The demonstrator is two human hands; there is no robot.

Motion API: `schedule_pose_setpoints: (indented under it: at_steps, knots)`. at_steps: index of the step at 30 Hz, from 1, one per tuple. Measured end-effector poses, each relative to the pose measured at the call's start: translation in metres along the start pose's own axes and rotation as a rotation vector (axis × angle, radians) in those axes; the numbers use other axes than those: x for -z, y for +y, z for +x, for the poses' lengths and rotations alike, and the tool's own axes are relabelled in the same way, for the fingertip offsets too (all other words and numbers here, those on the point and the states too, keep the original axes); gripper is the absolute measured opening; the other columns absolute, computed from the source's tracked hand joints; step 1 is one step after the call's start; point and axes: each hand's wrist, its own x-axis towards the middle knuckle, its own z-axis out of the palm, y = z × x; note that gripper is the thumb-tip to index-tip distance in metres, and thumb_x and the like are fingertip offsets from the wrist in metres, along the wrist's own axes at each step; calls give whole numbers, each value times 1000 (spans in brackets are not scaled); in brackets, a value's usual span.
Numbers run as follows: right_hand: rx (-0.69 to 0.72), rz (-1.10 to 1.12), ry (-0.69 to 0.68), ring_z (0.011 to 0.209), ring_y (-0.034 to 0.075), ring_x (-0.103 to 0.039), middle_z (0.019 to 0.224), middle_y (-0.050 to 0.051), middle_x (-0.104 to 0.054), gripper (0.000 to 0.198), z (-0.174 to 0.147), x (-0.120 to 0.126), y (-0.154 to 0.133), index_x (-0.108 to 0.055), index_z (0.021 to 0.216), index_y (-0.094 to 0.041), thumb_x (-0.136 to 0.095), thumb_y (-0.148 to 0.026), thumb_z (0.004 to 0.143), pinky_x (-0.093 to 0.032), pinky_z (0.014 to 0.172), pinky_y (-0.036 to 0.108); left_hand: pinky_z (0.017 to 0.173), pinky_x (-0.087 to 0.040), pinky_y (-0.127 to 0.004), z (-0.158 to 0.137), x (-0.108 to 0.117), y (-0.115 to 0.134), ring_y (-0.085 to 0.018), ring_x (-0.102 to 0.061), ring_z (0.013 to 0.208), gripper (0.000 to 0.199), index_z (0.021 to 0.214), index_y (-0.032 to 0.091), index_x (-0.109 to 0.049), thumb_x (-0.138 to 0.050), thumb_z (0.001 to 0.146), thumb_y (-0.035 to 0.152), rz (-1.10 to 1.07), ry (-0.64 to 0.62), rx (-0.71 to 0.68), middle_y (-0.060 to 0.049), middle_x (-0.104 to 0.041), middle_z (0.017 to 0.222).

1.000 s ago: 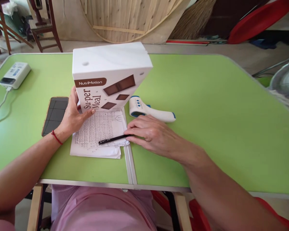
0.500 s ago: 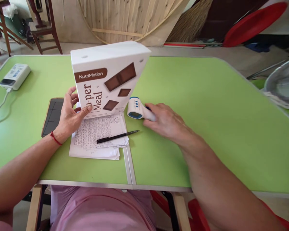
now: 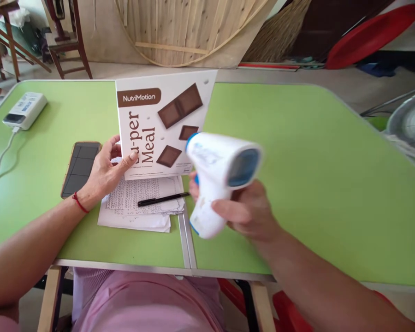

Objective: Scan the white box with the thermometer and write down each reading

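Both things are already in hand. The left hand grips the side of a white box, with the thumb on its front and the other fingers behind. The right hand has its fingers wrapped around the handle of a thermometer gun, held up over the green surface. Its blue-rimmed end points toward the box, but I cannot tell if they touch. Its screen is too blurry to read, so whether a reading is done or left to do does not show.

The gun is white and smooth, with blue bits and a dark screen. The box has brown chocolate pieces on its front and stands tilted above some papers. A black pen lies on the papers.
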Motion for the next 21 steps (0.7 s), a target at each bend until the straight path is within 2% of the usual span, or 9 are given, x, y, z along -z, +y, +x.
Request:
schedule_pose_setpoints:
  at_steps: [2,5,9,14,21]
  knots:
    - [-86,-32,-54,62,17,-57,69,2,-60,17,-1,-8,5,-59,72,-21,-69,-27,60,-50,53,31,76,-58,-38,0,0,0,-28,-63,104,54,118,18,-57,-67,83,58,14,-20,-20,-11,-66,112]
    - [-160,-64,-45,60,16,-55,63,1,-57,18,1,-14,12,-58,69,-20,-70,-28,59,-48,52,29,74,-59,-36,0,0,0,-27,-64,104,51,118,19,-57,-67,85,56,-3,-48,-34,-10,-66,116]
    - [-166,-98,-54,60,15,-54,67,1,-58,20,4,-17,17,-59,73,-20,-71,-32,63,-49,53,28,77,-60,-36,1,0,-1,-27,-65,105,50,120,19,-56,-65,87,55,-37,-93,-51,-10,-66,118]
    - [-150,-78,-86,58,13,-53,65,0,-56,20,4,-18,15,-58,72,-20,-71,-35,68,-49,51,26,73,-62,-34,1,-1,-2,-27,-64,105,57,120,18,-54,-77,78,49,-53,-121,-50,-11,-65,118]
    - [-140,-66,-118,57,13,-53,62,0,-55,23,3,-19,12,-57,69,-20,-71,-38,72,-48,51,26,69,-62,-32,1,0,1,-27,-64,104,51,118,19,-55,-74,81,48,-15,-148,-102,-10,-65,116]
